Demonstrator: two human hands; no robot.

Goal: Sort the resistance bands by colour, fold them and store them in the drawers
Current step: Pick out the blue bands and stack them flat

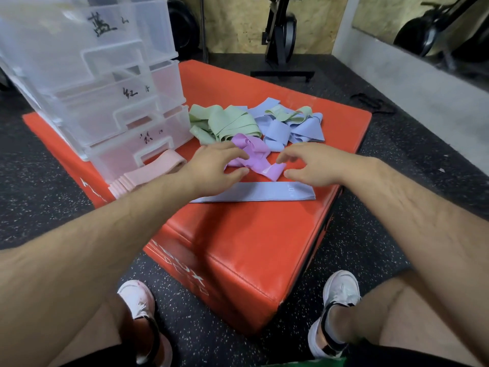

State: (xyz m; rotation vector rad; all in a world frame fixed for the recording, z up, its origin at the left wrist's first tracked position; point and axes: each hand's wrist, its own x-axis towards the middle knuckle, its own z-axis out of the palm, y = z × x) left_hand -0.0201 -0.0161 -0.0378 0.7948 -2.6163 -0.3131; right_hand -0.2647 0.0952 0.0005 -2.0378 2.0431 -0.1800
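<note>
Reaching forward over a red padded bench (251, 226), a seated person's two bare hands meet at one crumpled purple band (255, 151). The left hand (214, 169) is loosely spread with its fingers gently bent. Its fingertips rest on the band's left side and its thumb lies just below the edge. It is not clenched, and no firm pinch shows. The right hand (311, 165) is likewise relaxed and half open. Its forefinger and thumb curve toward the band's near right end, but I cannot tell whether they touch it or sit just beside it.

The purple band lies between the two hands, slightly beyond them. Just nearer than the hands, a flat blue band (254, 195) lies as a long, smooth strip, its left part hidden under the left wrist.

At far left stands a stack of clear plastic drawers (111, 96) with handwritten labels. Folded pink bands (148, 173) lie just in front of the bottom drawer. Beyond the hands, a loose green heap (225, 123) of bands sits left of a tangled blue heap (293, 128). All the bands look soft and matte.
</note>
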